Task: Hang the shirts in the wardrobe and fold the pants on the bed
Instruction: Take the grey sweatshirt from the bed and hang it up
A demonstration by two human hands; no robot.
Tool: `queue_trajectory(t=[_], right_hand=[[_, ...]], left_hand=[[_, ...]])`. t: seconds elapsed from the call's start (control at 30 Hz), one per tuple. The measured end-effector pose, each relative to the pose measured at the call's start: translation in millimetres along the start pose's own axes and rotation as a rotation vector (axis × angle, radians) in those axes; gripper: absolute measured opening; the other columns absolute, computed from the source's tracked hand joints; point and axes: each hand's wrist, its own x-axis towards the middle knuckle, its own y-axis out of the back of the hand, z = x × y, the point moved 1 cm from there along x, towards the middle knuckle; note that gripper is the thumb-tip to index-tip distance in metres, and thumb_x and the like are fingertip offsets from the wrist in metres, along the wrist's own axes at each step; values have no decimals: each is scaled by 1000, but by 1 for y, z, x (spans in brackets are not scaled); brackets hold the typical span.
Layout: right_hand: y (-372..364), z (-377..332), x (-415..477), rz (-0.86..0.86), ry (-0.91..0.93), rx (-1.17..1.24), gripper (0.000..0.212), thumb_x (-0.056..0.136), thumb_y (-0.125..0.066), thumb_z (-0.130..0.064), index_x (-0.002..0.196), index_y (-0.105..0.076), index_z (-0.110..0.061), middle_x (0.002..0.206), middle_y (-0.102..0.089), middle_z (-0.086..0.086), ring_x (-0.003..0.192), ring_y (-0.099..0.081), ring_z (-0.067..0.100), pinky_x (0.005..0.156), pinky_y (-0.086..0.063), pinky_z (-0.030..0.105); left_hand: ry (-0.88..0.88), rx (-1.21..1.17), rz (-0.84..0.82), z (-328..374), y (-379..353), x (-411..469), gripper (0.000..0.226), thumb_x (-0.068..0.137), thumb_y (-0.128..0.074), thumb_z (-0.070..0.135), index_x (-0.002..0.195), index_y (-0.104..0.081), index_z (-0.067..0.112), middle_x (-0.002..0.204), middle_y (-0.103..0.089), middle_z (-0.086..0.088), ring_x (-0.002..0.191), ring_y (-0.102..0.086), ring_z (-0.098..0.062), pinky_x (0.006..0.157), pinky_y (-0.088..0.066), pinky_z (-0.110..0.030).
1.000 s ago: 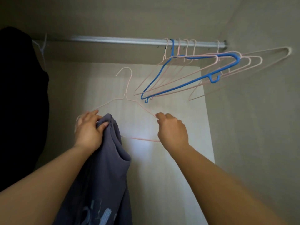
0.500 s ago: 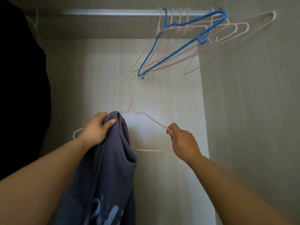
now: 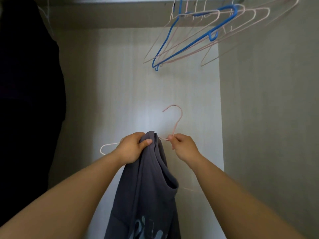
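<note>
The right hand (image 3: 184, 149) has slid along the pink hanger (image 3: 177, 121) from its outer arm to the neck below the hook, now pinching it just beside the grey shirt (image 3: 148, 187); the hook, earlier above the shirt, stands to its right

The wardrobe (image 3: 269, 104) is seen from inside. Its pale back panel (image 3: 131, 87) has a fine vertical grain and is brightest in a soft patch of light near the middle. The plain grey-beige right side wall (image 3: 279, 169) lies in shade. A metal rail (image 3: 120, 0) runs along the top, carrying a blue hanger (image 3: 183, 49) among pale pink wire hangers (image 3: 268, 12). At left, a black mass (image 3: 29, 100), perhaps a hung garment, fills the shadow.
</note>
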Motion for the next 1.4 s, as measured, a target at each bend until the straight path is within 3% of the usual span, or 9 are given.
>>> queue_trajectory(t=[0.13,0.27,0.37,0.5,0.67,0.8,1.03,1.23,1.4], right_hand=[[-6,13,-15,-10,-86,161,32,91,-54,-41,66,-60,-21,65,-52,-8,65,-47,10,59,-37,21],[-16,29,-25,51,-168,213,28,91,-55,-40,65,-61,-33,87,-57,-11,80,-52,9,73,-38,24],[-19,41,-27,72,-219,142,30,93,-51,-38,67,-63,-30,88,-54,-5,81,-50,14,75,-38,27],[-17,51,-27,181,-306,61,30,93,-48,-44,73,-62,-26,72,-52,-8,71,-51,17,67,-40,29],[-12,63,-34,321,-408,139,35,95,-45,-42,68,-58,-23,66,-53,-4,61,-49,14,50,-33,25],[-13,65,-36,348,-404,142,37,95,-46,-41,62,-53,-26,67,-55,-3,63,-51,16,53,-37,25],[-9,60,-29,415,-417,274,33,95,-46,-41,68,-58,-26,68,-53,-11,65,-49,10,65,-39,31],[-3,64,-27,419,-421,362,33,94,-50,-39,64,-58,-28,68,-49,-15,63,-44,4,56,-34,25],[2,79,-28,365,-417,315,30,93,-51,-38,68,-61,-25,69,-48,-15,65,-43,4,72,-34,29]], left_hand=[[16,16,-6,0,-14,-17,33,97,-45,40,100,-61,11,99,-64,-5,94,-57,-24,89,-41,-36],[-5,146,-4,4,-27,-27,29,98,-40,41,82,-52,19,84,-54,5,86,-49,-20,100,-32,-42],[50,256,-1,-2,-33,-32,31,100,-34,42,84,-49,19,90,-55,1,103,-50,-24,110,-21,-45],[177,236,162,-15,-37,-39,34,100,-37,39,100,-56,10,113,-57,-9,112,-45,-28,97,-32,-37],[294,99,257,-29,-35,-41,41,100,-37,37,124,-54,8,130,-44,-9,117,-45,-29,97,-35,-35],[386,-50,143,-36,-37,-36,41,101,-35,37,128,-50,10,126,-56,-15,113,-52,-32,82,-34,-28],[497,213,-46,-58,-32,-34,46,103,-27,35,122,-53,2,125,-57,-18,115,-51,-33,89,-37,-32],[495,-1,41,-63,-25,-38,47,103,-28,38,125,-55,7,127,-56,-17,115,-50,-33,90,-37,-33],[454,-229,93,-64,-17,-35,39,100,-38,38,126,-59,17,122,-59,-4,102,-53,-22,83,-37,-27]])
